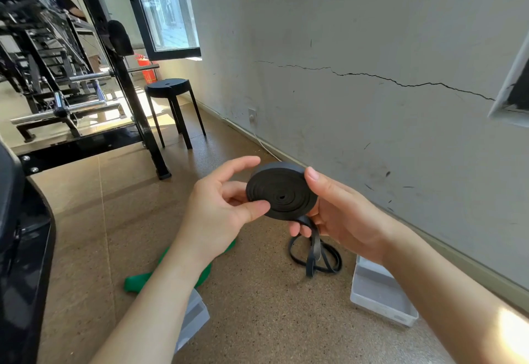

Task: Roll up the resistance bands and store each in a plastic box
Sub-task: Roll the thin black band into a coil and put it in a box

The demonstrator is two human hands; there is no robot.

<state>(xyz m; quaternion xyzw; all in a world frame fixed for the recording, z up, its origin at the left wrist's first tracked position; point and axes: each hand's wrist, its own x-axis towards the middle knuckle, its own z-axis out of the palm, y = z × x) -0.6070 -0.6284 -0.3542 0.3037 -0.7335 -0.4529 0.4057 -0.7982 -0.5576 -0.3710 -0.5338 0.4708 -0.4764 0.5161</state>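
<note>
I see a black resistance band point(282, 193), mostly wound into a flat coil, held in the air between two bare hands. My left hand point(220, 206) pinches the coil's near edge with thumb and fingers; my right hand point(337, 214) grips its far side. Below the coil, the band's unrolled tail hangs to the floor point(257, 292), a clear plastic box point(380, 295) right of it, a green band point(171, 272) left.

A pale grey wall point(357, 34) runs along the right, scuffed and split by a long dark crack point(400, 83). The floor point(257, 306) is speckled brown cork-like sheeting, sunlit in patches. An open black-framed window point(169, 11) lets daylight in. A black round stool point(171, 88) stands near a red fire extinguisher point(148, 70) and black gym machines point(57, 63).
</note>
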